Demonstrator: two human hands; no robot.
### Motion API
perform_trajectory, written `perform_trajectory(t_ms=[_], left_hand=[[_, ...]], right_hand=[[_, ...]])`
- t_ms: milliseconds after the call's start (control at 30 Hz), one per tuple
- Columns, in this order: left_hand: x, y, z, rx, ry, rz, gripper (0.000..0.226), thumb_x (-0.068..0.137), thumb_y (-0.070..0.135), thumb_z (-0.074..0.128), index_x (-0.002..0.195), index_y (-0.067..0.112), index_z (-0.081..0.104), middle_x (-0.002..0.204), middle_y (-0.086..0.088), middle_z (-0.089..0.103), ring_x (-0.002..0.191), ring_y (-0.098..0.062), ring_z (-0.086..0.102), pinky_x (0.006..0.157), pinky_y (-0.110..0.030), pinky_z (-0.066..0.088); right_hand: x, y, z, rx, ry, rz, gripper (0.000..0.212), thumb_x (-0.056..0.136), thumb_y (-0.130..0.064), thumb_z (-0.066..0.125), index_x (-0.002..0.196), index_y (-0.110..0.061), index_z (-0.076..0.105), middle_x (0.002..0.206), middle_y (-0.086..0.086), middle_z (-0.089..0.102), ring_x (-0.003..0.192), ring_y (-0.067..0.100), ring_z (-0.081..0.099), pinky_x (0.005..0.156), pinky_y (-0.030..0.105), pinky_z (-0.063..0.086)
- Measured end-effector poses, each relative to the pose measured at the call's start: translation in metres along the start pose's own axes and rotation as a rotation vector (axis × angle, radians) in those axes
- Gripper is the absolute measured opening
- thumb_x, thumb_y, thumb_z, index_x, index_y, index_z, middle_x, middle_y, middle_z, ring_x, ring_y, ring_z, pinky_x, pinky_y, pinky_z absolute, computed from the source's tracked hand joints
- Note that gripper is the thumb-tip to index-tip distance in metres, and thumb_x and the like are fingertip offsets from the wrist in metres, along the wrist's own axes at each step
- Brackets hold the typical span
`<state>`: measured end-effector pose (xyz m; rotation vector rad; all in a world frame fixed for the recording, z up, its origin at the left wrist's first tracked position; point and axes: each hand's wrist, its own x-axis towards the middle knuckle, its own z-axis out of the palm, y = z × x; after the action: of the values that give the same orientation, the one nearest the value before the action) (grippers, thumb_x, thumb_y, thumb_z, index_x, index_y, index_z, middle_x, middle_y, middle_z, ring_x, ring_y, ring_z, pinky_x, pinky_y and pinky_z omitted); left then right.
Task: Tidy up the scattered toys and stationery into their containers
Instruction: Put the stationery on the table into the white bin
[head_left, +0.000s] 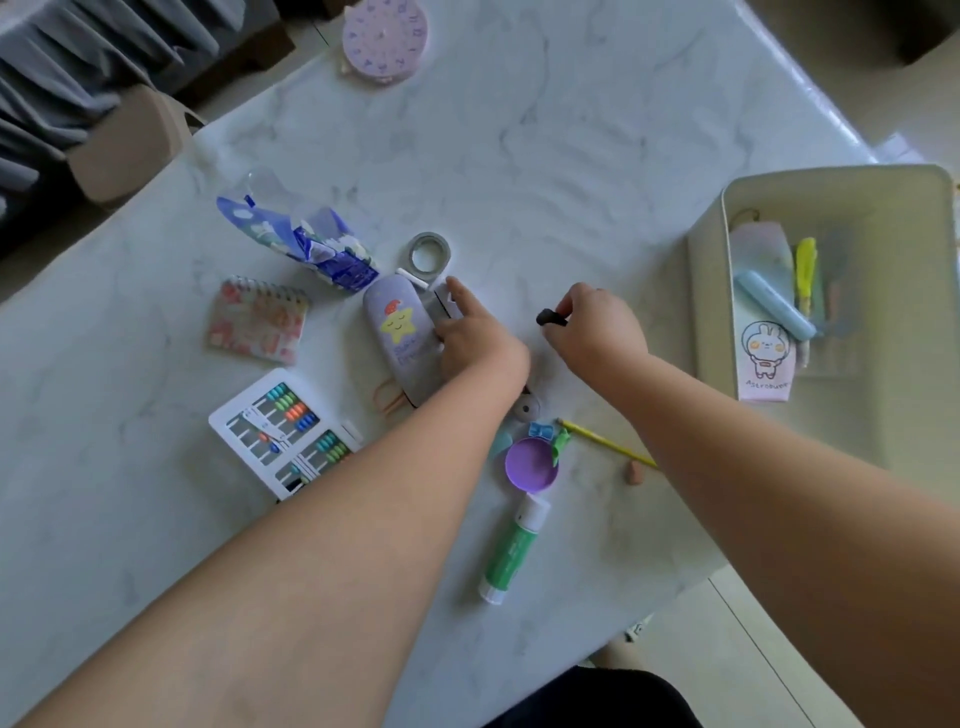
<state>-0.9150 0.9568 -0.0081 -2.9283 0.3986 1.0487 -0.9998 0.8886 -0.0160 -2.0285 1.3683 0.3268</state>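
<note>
table (571, 156): glossy marbled stone look | pencil case (395, 338): matt cloth | bin (831, 208): smooth plastic

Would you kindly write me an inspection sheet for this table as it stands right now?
Surface: white marbled table.
Job's things: pencil case, tape roll, spiral notepad, abacus, glue stick, pencil, purple disc; bin at right already holds pouches.
Clutter: crumpled blue wrapper, clock toy.
Hands: left hand holds the pencil case open; right hand pinches a small black object.
Cables: nothing seen.
Surroundings: grey curtain, tiled floor.
</note>
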Motion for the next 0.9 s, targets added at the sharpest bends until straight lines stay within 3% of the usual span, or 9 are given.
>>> perform_trajectory(t_ms=[133,233,400,633,733,900], left_hand=[[-0.023,0.005,-0.002,-0.153,0.067,0.094,0.091,0.086,0.022,0.055,0.153,0.024,-0.006,0.140,-0.015,0.037,0.121,-0.032,0.050,0.088,-0.040,0.043],[-0.046,0.021,-0.005,-0.288,0.115,0.156,0.085,0.086,0.022,0.055,0.152,0.027,0.002,0.133,-0.014,0.043,0.110,-0.034,0.057,0.075,-0.035,0.039],[-0.102,0.073,-0.009,-0.413,0.132,0.390,0.080,0.088,0.028,0.055,0.152,0.030,0.008,0.134,-0.008,0.044,0.110,-0.031,0.057,0.075,-0.031,0.039],[-0.159,0.129,0.017,-0.401,-0.003,0.594,0.081,0.090,0.026,0.057,0.153,0.026,0.006,0.136,-0.011,0.047,0.117,-0.030,0.054,0.088,-0.032,0.043],[-0.165,0.141,0.029,-0.328,-0.048,0.578,0.082,0.092,0.027,0.057,0.154,0.026,0.004,0.138,-0.013,0.045,0.120,-0.030,0.053,0.093,-0.036,0.045],[-0.170,0.134,0.039,-0.267,-0.026,0.511,0.077,0.093,0.024,0.056,0.154,0.023,0.009,0.142,-0.013,0.037,0.119,-0.030,0.053,0.092,-0.036,0.044]], right_hand=[[-0.016,0.016,-0.030,0.140,0.112,-0.063,0.030,0.094,-0.033,0.055,0.114,-0.011,0.057,0.108,0.011,0.063,0.092,0.028,0.058,0.065,0.029,0.037],[-0.029,0.032,-0.055,0.241,0.204,-0.089,0.031,0.094,-0.032,0.055,0.120,-0.016,0.056,0.106,0.008,0.062,0.083,0.021,0.054,0.065,0.027,0.033],[-0.049,0.091,-0.111,0.328,0.388,0.002,0.026,0.093,-0.030,0.054,0.115,-0.018,0.061,0.111,0.006,0.061,0.090,0.020,0.057,0.069,0.026,0.035],[-0.062,0.166,-0.144,0.376,0.368,0.228,0.030,0.093,-0.025,0.053,0.121,-0.017,0.059,0.115,0.011,0.065,0.103,0.029,0.059,0.075,0.027,0.040],[-0.065,0.178,-0.149,0.395,0.353,0.238,0.038,0.092,-0.022,0.051,0.130,-0.018,0.055,0.121,0.010,0.062,0.109,0.028,0.057,0.087,0.030,0.043],[-0.075,0.188,-0.147,0.419,0.357,0.217,0.040,0.089,-0.014,0.044,0.126,-0.020,0.057,0.119,0.007,0.061,0.103,0.023,0.058,0.079,0.025,0.040]])
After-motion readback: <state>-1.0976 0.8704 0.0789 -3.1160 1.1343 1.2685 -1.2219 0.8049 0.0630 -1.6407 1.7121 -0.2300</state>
